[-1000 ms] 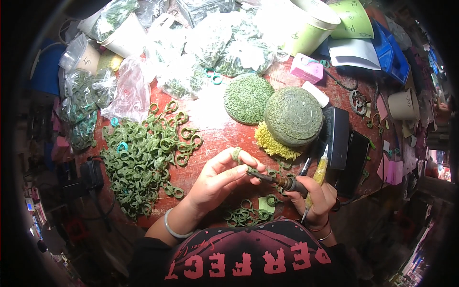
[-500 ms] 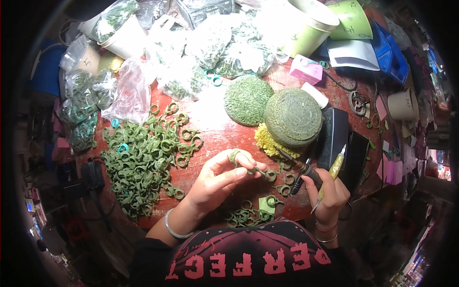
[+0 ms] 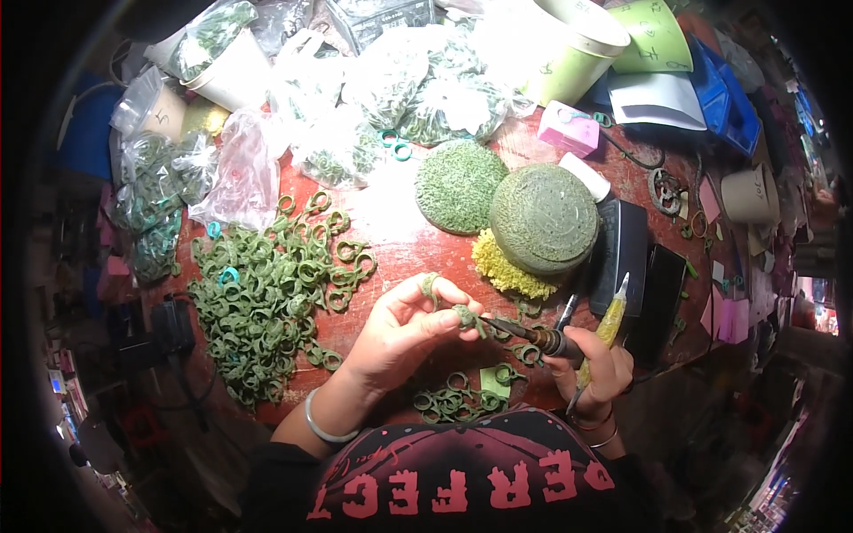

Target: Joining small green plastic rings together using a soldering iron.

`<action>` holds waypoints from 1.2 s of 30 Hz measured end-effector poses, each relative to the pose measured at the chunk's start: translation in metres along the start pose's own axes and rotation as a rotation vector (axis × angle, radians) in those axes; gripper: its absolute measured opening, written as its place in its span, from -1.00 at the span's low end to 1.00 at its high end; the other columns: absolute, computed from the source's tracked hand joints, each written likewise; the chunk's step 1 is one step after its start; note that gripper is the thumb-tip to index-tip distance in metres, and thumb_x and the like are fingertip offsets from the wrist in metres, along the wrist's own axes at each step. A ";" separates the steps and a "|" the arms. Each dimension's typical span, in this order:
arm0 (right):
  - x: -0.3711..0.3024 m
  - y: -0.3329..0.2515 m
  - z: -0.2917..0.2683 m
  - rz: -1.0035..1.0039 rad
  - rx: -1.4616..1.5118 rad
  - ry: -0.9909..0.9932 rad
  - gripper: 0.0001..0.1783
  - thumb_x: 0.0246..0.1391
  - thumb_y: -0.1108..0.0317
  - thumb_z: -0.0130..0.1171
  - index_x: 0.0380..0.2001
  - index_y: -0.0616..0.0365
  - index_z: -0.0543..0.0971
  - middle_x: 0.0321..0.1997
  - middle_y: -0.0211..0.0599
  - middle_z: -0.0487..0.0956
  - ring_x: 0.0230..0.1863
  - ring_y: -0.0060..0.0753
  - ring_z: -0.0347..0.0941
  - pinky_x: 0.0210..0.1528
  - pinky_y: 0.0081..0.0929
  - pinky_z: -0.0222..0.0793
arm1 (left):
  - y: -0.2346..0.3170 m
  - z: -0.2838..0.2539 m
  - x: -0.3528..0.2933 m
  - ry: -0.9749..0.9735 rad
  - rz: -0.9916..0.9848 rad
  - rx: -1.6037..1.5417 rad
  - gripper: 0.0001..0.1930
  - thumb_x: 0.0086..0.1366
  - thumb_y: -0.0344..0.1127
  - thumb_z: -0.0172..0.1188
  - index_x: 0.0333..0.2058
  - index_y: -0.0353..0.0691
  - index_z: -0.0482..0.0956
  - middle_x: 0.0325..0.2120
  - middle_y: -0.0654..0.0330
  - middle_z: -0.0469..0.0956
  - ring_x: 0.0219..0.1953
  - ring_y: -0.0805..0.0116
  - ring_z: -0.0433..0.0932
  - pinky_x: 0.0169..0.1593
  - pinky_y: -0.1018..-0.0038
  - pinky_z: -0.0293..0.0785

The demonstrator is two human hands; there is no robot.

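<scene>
At frame centre, the left hand (image 3: pixel 400 330) pinched a small green wax ring (image 3: pixel 464 315); the right hand (image 3: pixel 597 366) clasped a dark pen-shaped heated tool (image 3: pixel 531 335), whose tip should touch lightly and briefly.

Tool tip (image 3: pixel 487 322) hidden (behind green wax piece (image 3: pixel 464 315)).

Bright centre, dark vignette, fisheye bend at edges.

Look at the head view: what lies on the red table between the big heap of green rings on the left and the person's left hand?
Mostly bare red table, with one or two stray green rings beside the big heap of green rings, short of the left hand.
</scene>
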State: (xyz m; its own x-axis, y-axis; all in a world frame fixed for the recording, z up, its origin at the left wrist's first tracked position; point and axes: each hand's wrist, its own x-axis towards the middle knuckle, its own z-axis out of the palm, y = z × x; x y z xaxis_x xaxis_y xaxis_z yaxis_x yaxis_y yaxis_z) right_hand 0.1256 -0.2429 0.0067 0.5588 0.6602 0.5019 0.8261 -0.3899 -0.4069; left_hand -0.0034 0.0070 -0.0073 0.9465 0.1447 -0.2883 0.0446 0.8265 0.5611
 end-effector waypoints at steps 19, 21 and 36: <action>0.001 -0.002 -0.002 0.006 0.010 -0.113 -0.53 0.09 -0.02 0.48 -0.22 0.19 0.68 -0.42 -0.27 0.67 -0.50 -0.22 0.57 -0.44 -0.38 0.39 | -0.008 0.006 0.001 0.049 0.250 0.462 -0.79 0.37 -0.66 0.12 -0.09 -0.43 0.65 -0.07 0.08 0.62 0.02 0.31 0.61 0.18 0.34 0.50; 0.001 -0.002 -0.003 0.006 0.010 -0.115 -0.53 0.08 -0.02 0.48 -0.22 0.20 0.68 -0.41 -0.26 0.67 -0.50 -0.22 0.57 -0.44 -0.37 0.40 | -0.008 0.005 0.001 0.043 0.264 0.488 -0.79 0.36 -0.67 0.12 -0.09 -0.43 0.65 -0.06 0.08 0.62 0.02 0.31 0.60 0.18 0.34 0.49; 0.003 -0.001 -0.003 -0.007 0.026 -0.134 -0.53 0.04 0.00 0.52 -0.23 0.19 0.68 -0.47 -0.27 0.64 -0.52 -0.22 0.55 -0.46 -0.38 0.38 | -0.009 0.004 0.001 0.041 0.306 0.556 -0.79 0.34 -0.67 0.15 -0.10 -0.41 0.67 -0.07 0.09 0.62 0.02 0.30 0.60 0.17 0.34 0.49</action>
State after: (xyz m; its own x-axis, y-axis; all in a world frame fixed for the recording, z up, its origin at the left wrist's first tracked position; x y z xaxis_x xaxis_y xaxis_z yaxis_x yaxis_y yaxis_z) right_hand 0.1268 -0.2427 0.0102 0.5370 0.7434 0.3987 0.8267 -0.3697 -0.4242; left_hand -0.0011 -0.0021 -0.0093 0.9301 0.3597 -0.0741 -0.0568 0.3404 0.9386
